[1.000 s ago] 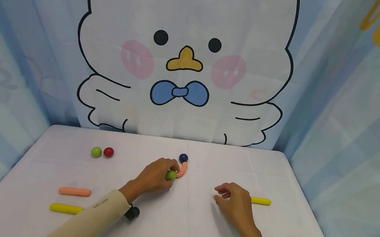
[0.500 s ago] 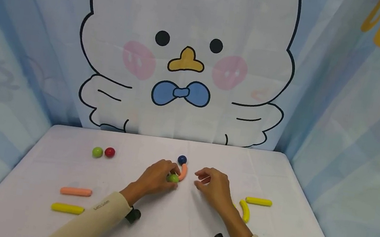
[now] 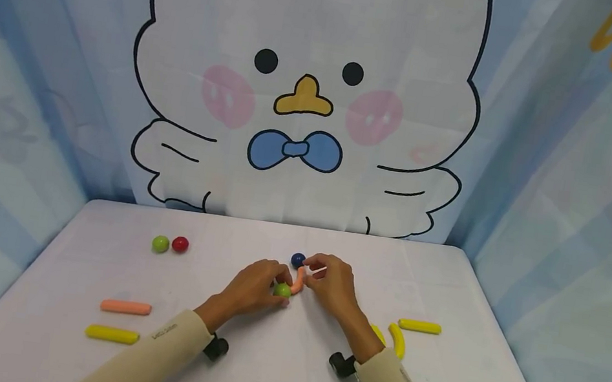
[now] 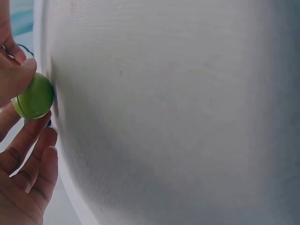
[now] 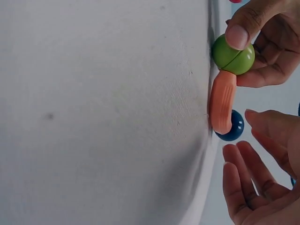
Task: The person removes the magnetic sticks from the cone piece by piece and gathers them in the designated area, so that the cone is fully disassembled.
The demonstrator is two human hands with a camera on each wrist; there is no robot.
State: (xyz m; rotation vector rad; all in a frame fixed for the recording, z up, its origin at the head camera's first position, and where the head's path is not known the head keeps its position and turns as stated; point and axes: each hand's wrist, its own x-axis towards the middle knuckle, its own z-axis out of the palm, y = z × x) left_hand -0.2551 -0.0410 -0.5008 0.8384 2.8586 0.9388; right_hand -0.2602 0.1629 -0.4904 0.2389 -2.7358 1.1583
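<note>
In the head view my left hand point(image 3: 251, 289) pinches a green ball point(image 3: 283, 290) between thumb and fingers on the white table. The right wrist view shows that ball touching one end of a curved orange stick point(image 5: 222, 103). At the stick's other end is a dark blue ball point(image 5: 238, 125). My right hand point(image 3: 332, 285) hovers just right of the stick and blue ball, thumb and fingers apart with nothing between them. The left wrist view shows the thumb on the green ball point(image 4: 36, 97) and the fingers opposite; the stick is hidden there.
Another green ball point(image 3: 160, 244) and a red ball point(image 3: 179, 244) lie at back left. An orange stick point(image 3: 126, 307) and a yellow stick point(image 3: 112, 335) lie front left. Right of my right forearm are a straight yellow stick point(image 3: 419, 326) and a curved yellow stick point(image 3: 397, 340).
My right hand has moved left and farther back, from near the yellow sticks to beside the orange stick and blue ball. My left hand keeps its pinch on the green ball, almost in place.
</note>
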